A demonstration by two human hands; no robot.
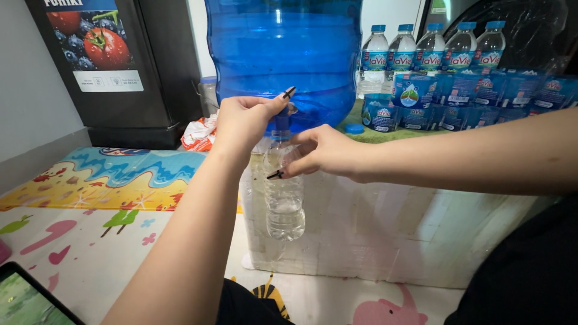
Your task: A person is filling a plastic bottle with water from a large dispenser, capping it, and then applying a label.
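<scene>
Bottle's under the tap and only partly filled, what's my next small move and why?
Probably keep the left hand on the tap and the right hand steadying the small bottle: water sits only in its lower part, so there's room to fill.

A pale grey wall [30,90] runs along the left, and a dark fridge [114,66] with a fruit picture on its door stands against it. The floor is covered by a play mat [102,198] in bright cartoon colours, with a tablet [27,301] lying at its near left corner. A white foam box [391,235] serves as a low stand, topped with green cloth [370,133], under even indoor light.
</scene>
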